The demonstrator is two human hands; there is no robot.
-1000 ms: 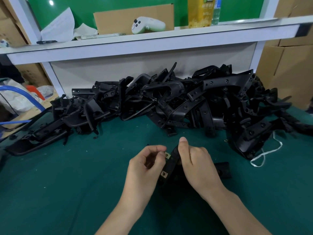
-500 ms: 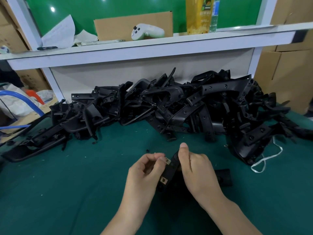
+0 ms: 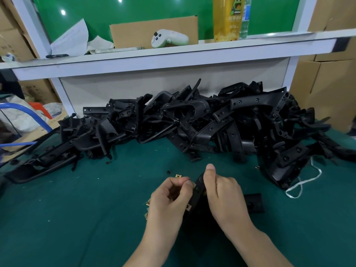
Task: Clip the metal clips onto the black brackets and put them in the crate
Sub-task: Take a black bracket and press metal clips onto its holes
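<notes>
So both hands are at the near middle of the green worktop (image 3: 77, 218). The right hand (image 3: 224, 197) is wrapped tight round a black bracket (image 3: 197, 191), thumb up along it, with one clip (image 3: 188, 207) already on its lower edge. The left hand (image 3: 169, 201) is curled round some metal clips (image 3: 172, 192), thumb and forefinger pinched together right at the bracket. A loose clip (image 3: 178, 176) lies just beyond. A big pile of brackets (image 3: 192, 124) runs along the far edge.
</notes>
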